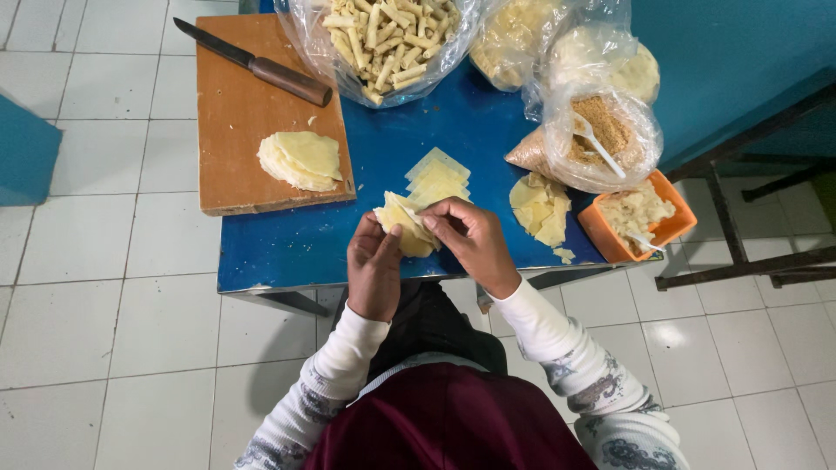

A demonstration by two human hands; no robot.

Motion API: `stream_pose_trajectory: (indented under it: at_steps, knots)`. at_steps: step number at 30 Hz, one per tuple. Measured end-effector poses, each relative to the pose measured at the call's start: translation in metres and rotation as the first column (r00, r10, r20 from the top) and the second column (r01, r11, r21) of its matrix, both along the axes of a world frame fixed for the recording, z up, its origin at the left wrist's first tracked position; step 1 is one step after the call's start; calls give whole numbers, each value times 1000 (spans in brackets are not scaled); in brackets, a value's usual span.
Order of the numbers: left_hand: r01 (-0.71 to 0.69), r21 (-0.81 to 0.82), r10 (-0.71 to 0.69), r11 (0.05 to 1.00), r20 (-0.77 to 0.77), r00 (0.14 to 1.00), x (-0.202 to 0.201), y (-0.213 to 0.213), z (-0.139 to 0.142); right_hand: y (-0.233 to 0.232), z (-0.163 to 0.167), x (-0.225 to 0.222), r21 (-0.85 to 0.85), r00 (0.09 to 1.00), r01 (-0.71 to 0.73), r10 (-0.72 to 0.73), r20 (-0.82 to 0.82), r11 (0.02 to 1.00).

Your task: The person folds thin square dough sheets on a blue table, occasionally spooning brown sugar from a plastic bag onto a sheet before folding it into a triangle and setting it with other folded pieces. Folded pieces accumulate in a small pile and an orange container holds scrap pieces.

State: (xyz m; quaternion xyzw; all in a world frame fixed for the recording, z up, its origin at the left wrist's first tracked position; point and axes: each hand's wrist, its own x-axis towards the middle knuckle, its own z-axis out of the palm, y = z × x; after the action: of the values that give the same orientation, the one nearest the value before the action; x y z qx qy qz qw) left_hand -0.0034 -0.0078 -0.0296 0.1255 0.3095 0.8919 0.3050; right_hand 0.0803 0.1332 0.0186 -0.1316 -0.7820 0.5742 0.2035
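Note:
Over the near edge of the blue table, both hands hold one pale yellow dough wrapper. My left hand cups it from below, thumb on top. My right hand pinches its right edge with the fingertips. Just beyond the hands lies a fanned row of flat wrappers. A loose heap of wrapper pieces sits to the right.
A wooden cutting board at the left carries a stack of round wrappers and a knife. At the back stand a bag of rolled sticks, a bag of brown crumbs with a white spoon, other bags, and an orange tub of filling. White tiled floor lies all around.

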Motion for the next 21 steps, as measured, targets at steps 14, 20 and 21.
stream_pose_trajectory:
  at_steps: [14, 20, 21]
  knots:
    - [-79, -190, 46, 979, -172, 984, 0, 3, 3, 19, -32, 3, -638, 995, -97, 91, -42, 763]
    - [-87, -121, 75, 989, -100, 992, -5, 0, -9, 32, -49, 6, -848, 990, -62, -76, -120, 526]
    - [-83, -103, 76, 991, -68, 995, -6, -1, -9, 37, -49, 8, -858, 985, -61, -108, -135, 511]
